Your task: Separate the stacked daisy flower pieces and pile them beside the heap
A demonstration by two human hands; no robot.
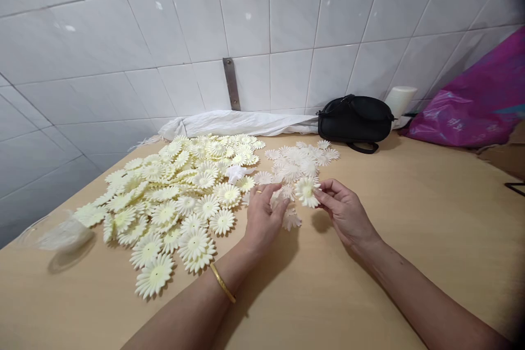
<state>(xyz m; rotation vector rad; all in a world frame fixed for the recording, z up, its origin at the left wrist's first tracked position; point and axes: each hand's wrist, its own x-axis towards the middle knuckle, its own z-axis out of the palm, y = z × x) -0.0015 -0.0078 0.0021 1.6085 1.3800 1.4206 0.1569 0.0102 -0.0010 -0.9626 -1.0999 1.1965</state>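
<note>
My right hand (348,216) pinches a pale yellow artificial flower (307,191) at its right edge, holding it raised over the table with its face turned toward me. My left hand (263,217), with a gold bangle at the wrist, reaches over the near left side of a loose pile of whitish-pink flower pieces (293,163). Its thumb and index finger are apart, and nothing shows between them; the other fingertips are partly hidden. Left of that hand spreads a large heap of pale yellow flower pieces (164,210), several overlapping. A small white crumpled piece (237,173) lies at its right edge.
Along the tiled wall lie a white cloth (246,123) and a black zipped case (355,119). Behind the case stands a white cylinder (401,99), with a magenta plastic bag (463,104) at right. A clear plastic bag (65,234) rests near the table's left edge.
</note>
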